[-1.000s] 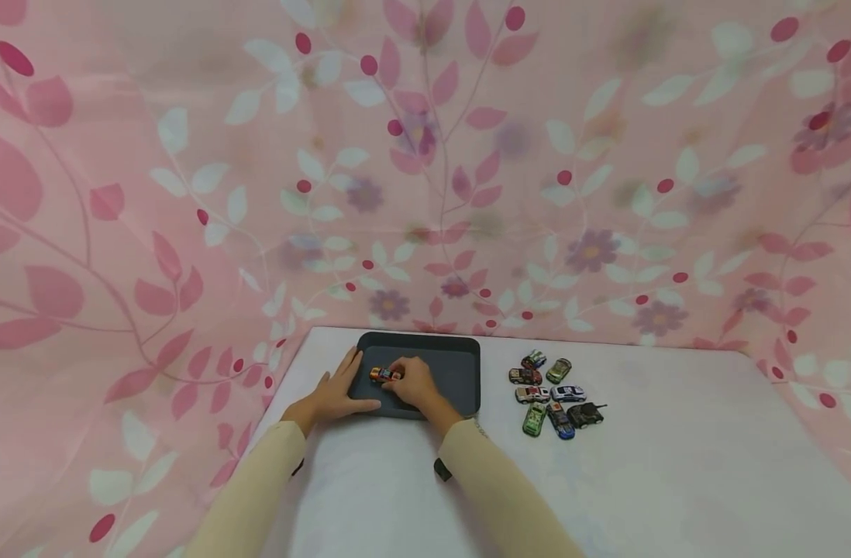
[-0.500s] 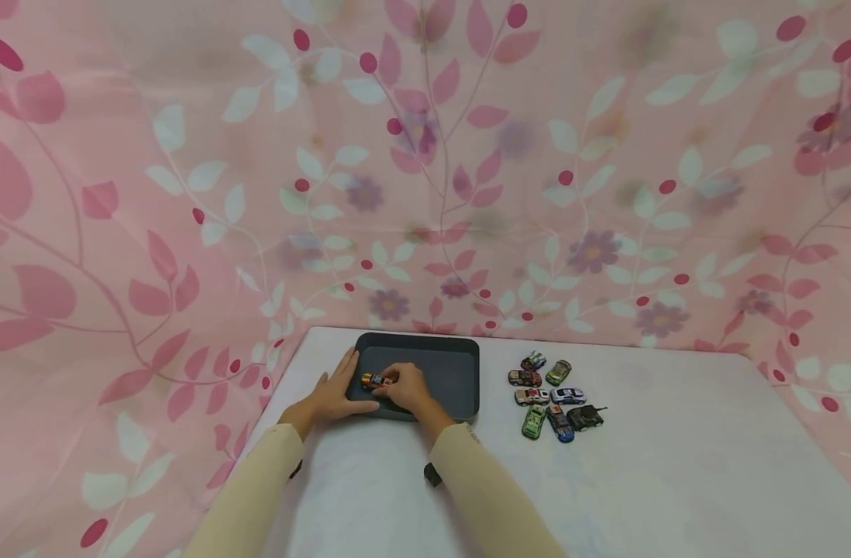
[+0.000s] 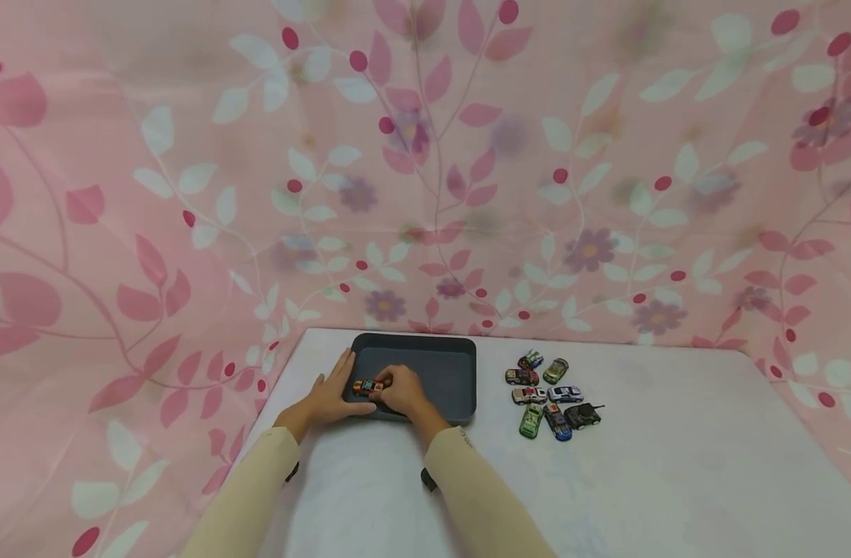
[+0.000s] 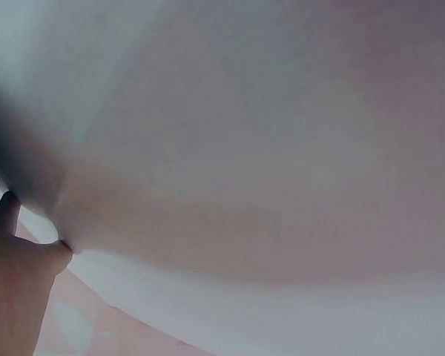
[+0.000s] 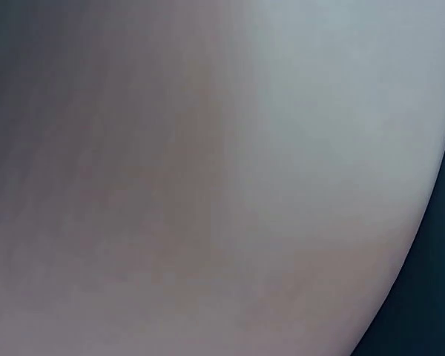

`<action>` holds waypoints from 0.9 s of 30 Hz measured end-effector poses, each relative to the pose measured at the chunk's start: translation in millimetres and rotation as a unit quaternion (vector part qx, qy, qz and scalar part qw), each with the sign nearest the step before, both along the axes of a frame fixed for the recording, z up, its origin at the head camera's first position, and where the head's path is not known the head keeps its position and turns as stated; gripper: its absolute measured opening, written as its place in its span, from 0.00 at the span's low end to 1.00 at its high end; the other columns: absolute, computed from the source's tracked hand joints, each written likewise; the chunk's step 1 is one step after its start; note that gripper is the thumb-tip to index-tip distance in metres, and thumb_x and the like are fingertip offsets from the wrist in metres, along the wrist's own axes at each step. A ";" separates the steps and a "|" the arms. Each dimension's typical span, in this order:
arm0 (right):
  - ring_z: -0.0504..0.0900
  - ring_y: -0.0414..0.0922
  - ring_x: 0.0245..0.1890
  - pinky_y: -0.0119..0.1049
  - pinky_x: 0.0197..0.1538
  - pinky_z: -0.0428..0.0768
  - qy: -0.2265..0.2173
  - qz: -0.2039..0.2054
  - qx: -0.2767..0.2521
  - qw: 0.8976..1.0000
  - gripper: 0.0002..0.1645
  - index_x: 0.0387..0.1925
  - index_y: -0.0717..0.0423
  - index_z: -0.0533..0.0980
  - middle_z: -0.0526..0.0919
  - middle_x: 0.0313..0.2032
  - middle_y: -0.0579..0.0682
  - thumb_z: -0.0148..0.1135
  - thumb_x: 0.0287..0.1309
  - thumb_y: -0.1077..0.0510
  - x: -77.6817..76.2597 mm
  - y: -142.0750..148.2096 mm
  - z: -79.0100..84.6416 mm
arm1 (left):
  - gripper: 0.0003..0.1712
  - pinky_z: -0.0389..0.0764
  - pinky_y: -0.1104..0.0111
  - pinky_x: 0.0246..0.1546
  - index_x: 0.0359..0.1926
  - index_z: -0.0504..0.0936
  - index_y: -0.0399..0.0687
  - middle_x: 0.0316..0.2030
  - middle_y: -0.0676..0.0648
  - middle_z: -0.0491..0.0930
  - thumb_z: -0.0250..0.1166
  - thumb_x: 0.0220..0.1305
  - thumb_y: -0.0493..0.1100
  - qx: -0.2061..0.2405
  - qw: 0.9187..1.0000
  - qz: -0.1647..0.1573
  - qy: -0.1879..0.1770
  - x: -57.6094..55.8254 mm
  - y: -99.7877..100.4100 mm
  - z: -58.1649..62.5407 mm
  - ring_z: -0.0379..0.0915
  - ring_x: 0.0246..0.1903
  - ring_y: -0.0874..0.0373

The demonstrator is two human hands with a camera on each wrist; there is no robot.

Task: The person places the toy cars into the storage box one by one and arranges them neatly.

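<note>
A dark grey tray lies at the back left of the white table. Inside it, towards the left end, my right hand pinches the right end of a small red and yellow toy car. My left hand lies along the tray's left rim with fingers straight and thumb spread along the near side. In the left wrist view only part of the left hand shows at the left edge. The right wrist view is a blur of pale surface with a dark band at right; no fingers can be made out.
Right of the tray several toy cars stand in a loose group, among them a green car and a white and blue car. A black toy tank stands beside them. A pink floral cloth hangs behind the table.
My right hand has moved the toy car left and slightly nearer within the tray, still pinching it. The left hand keeps its place on the rim. The whole view has shifted slightly.
</note>
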State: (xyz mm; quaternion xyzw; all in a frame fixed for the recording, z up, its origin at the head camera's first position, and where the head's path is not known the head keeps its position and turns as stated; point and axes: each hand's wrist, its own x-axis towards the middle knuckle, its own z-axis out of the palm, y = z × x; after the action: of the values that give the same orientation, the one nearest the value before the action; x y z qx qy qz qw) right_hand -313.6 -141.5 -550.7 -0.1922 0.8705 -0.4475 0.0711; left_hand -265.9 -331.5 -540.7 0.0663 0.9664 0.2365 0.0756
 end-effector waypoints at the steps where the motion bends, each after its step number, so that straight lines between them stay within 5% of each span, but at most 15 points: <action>1: 0.76 0.37 0.32 0.31 0.39 0.76 0.001 -0.002 -0.001 1.000 0.16 0.36 0.53 0.85 0.83 0.31 0.45 0.81 0.44 0.55 -0.2 -0.1 0.2 | 0.72 0.38 0.32 0.69 0.79 0.34 0.44 0.79 0.45 0.28 0.65 0.52 0.75 0.002 1.000 0.000 0.002 -0.3 -0.1 -0.1 0.39 0.78 0.42; 27: 0.77 0.36 0.30 0.31 0.37 0.78 0.001 -0.016 -0.015 1.000 0.16 0.35 0.54 0.85 0.85 0.30 0.45 0.82 0.42 0.56 0.9 -0.7 -1.4 | 0.72 0.38 0.31 0.68 0.79 0.34 0.44 0.79 0.43 0.29 0.65 0.52 0.75 0.010 1.000 0.000 0.011 -2.1 -3.4 -3.0 0.39 0.77 0.40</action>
State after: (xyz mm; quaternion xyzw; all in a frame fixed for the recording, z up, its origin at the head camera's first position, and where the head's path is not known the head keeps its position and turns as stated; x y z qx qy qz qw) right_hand -312.7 -142.2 -552.1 -0.1796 0.8668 -0.4613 0.0601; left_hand -267.9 -334.8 -543.7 0.0701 0.9647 0.2456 0.0643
